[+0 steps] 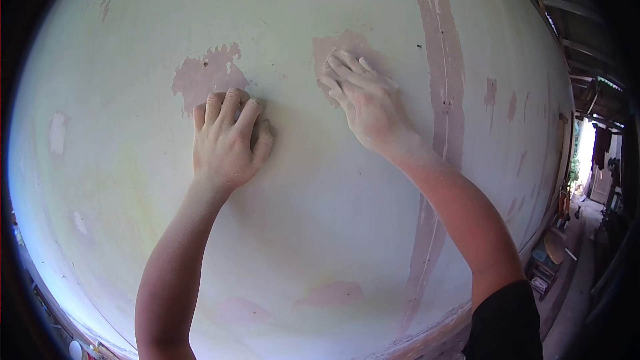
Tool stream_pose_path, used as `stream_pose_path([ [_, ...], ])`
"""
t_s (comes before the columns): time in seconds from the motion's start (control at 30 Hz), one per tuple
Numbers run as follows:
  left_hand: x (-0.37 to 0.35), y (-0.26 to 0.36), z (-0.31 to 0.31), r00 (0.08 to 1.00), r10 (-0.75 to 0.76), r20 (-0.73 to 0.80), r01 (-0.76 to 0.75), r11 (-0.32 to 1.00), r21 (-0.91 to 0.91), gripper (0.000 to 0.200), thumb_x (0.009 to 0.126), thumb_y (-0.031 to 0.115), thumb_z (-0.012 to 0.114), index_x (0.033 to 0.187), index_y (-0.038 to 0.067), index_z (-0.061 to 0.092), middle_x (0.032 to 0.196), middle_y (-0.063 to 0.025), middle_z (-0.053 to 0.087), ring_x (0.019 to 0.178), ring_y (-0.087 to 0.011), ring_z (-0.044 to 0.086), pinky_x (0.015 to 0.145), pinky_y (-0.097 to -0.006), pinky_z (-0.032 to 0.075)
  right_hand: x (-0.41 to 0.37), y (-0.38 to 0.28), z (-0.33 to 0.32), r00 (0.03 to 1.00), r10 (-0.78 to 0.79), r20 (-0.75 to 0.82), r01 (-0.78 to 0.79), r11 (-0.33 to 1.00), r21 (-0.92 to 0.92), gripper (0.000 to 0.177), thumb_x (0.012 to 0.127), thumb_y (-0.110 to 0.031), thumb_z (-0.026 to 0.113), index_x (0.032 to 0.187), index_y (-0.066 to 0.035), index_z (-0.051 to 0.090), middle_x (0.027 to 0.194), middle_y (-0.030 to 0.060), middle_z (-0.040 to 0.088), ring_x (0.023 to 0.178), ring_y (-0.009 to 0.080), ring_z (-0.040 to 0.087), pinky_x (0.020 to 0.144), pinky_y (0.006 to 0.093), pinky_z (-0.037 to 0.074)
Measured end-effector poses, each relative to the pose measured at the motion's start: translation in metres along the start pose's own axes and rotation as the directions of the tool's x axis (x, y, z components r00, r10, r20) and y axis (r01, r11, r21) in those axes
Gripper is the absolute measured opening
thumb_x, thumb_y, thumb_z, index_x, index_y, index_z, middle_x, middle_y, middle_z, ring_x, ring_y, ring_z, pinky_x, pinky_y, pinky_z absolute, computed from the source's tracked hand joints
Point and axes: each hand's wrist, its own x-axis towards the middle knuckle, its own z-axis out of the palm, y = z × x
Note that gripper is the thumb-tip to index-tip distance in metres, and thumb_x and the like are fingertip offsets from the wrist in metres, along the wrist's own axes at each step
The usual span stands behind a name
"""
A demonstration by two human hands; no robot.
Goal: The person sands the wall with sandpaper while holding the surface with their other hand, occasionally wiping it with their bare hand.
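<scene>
A large pale green-white wall (pixel 320 180) with pinkish-brown patches fills most of the view. My left hand (pixel 230 137) leans on it just below a ragged brown patch (pixel 207 73), its fingers bent and spread and the thumb apart; nothing shows in it. To the right, my right hand (pixel 363 97) presses on another brown patch (pixel 333 50). Its fingers are partly bent, and a thin pale edge shows beside them. What lies under that palm is hidden, so I cannot name it. Whitish dust coats both hands and wrists.
A long brown vertical strip (pixel 445 80) runs down the wall right of my right hand. At far right is a passage (pixel 580 227) with stacked items (pixel 543 267) along the wall's foot and hanging dark cloth (pixel 601 143). Roof beams (pixel 573 7) stand above it.
</scene>
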Motion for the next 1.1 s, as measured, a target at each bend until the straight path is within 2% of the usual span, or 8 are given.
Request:
stream_pose_path([
  [0.13, -0.003, -0.001, -0.002, 1.000, -0.002, 0.027, 0.002, 1.000, -0.002, 0.017, 0.086, 0.020, 0.068, 0.098, 0.010, 0.061, 0.112, -0.0069, 0.058, 0.108, -0.0305, 0.051, 0.094, -0.0461, 0.036, -0.049, -0.035, -0.009, 0.996, -0.070, 0.057, 0.062, 0.989, 0.138, 0.029, 0.101, -0.013, 0.062, 0.124, 0.001, 0.070, 0.139, 0.0146, 0.066, 0.138, 0.0309, 0.056, 0.118, 0.0420, 0.044],
  [0.33, 0.000, 0.005, 0.002, 1.000, 0.013, 0.010, -0.013, 1.000, -0.003, 0.017, 0.086, 0.022, 0.069, 0.097, 0.011, 0.061, 0.111, -0.0061, 0.057, 0.106, -0.0299, 0.051, 0.093, -0.0454, 0.037, -0.095, -0.042, -0.001, 0.991, -0.135, -0.009, 0.135, 0.989, 0.061, 0.025, 0.094, -0.004, 0.063, 0.115, 0.007, 0.072, 0.133, 0.0224, 0.068, 0.131, 0.0351, 0.062, 0.111, 0.0411, 0.051],
  [0.6, -0.002, 0.009, 0.002, 0.999, 0.005, 0.047, -0.004, 1.000, -0.021, 0.018, 0.087, 0.023, 0.069, 0.099, 0.010, 0.061, 0.116, -0.0072, 0.057, 0.108, -0.0304, 0.051, 0.094, -0.0465, 0.036, 0.019, -0.026, 0.006, 0.999, 0.010, -0.053, -0.005, 0.996, 0.088, 0.028, 0.100, -0.012, 0.060, 0.121, 0.000, 0.072, 0.136, 0.0153, 0.068, 0.133, 0.0278, 0.061, 0.109, 0.0417, 0.052],
  [0.67, -0.003, 0.003, -0.005, 0.998, 0.013, 0.057, -0.013, 1.000, -0.006, 0.019, 0.087, 0.023, 0.069, 0.100, 0.010, 0.061, 0.117, -0.0077, 0.057, 0.109, -0.0306, 0.050, 0.095, -0.0467, 0.036, 0.032, -0.029, -0.001, 0.994, 0.057, 0.093, -0.061, 0.997, 0.039, 0.030, 0.103, -0.015, 0.057, 0.124, 0.001, 0.070, 0.140, 0.0158, 0.065, 0.137, 0.0264, 0.058, 0.110, 0.0417, 0.051],
  [0.77, -0.003, -0.014, -0.022, 0.993, 0.069, 0.097, -0.064, 0.996, -0.059, 0.026, 0.088, 0.023, 0.068, 0.110, 0.011, 0.061, 0.123, -0.0100, 0.055, 0.114, -0.0319, 0.050, 0.102, -0.0475, 0.035, 0.006, -0.023, 0.009, 0.999, 0.039, 0.002, -0.039, 0.998, 0.044, 0.032, 0.101, -0.014, 0.057, 0.127, 0.003, 0.068, 0.142, 0.0153, 0.064, 0.139, 0.0277, 0.055, 0.112, 0.0426, 0.050],
  [0.87, -0.010, -0.042, -0.034, 0.987, -0.084, 0.136, 0.080, 0.996, 0.033, 0.042, 0.090, 0.026, 0.064, 0.130, 0.013, 0.058, 0.137, -0.0133, 0.053, 0.129, -0.0328, 0.048, 0.111, -0.0482, 0.031, -0.050, -0.038, 0.004, 0.999, 0.040, 0.017, -0.041, 0.994, 0.096, 0.032, 0.099, -0.011, 0.058, 0.125, 0.004, 0.069, 0.139, 0.0172, 0.065, 0.139, 0.0308, 0.056, 0.113, 0.0428, 0.049],
  [0.97, -0.018, -0.053, -0.040, 0.980, -0.129, 0.152, 0.105, 0.982, 0.158, 0.063, 0.096, 0.036, 0.058, 0.155, 0.017, 0.045, 0.166, -0.0103, 0.036, 0.155, -0.0291, 0.031, 0.122, -0.0491, 0.023, -0.099, -0.067, 0.008, 0.992, -0.122, -0.034, 0.123, 0.992, 0.011, 0.031, 0.097, -0.009, 0.058, 0.122, 0.004, 0.071, 0.136, 0.0189, 0.067, 0.137, 0.0333, 0.057, 0.114, 0.0425, 0.048],
  [1.1, -0.008, -0.050, -0.040, 0.980, -0.051, 0.191, 0.016, 0.983, 0.181, 0.066, 0.097, 0.039, 0.057, 0.158, 0.018, 0.043, 0.169, -0.0070, 0.033, 0.157, -0.0294, 0.027, 0.124, -0.0491, 0.020, -0.056, -0.057, 0.013, 0.991, -0.122, -0.057, 0.122, 0.993, -0.001, 0.023, 0.097, -0.013, 0.070, 0.114, 0.000, 0.077, 0.126, 0.0205, 0.072, 0.126, 0.0285, 0.066, 0.109, 0.0390, 0.053],
])
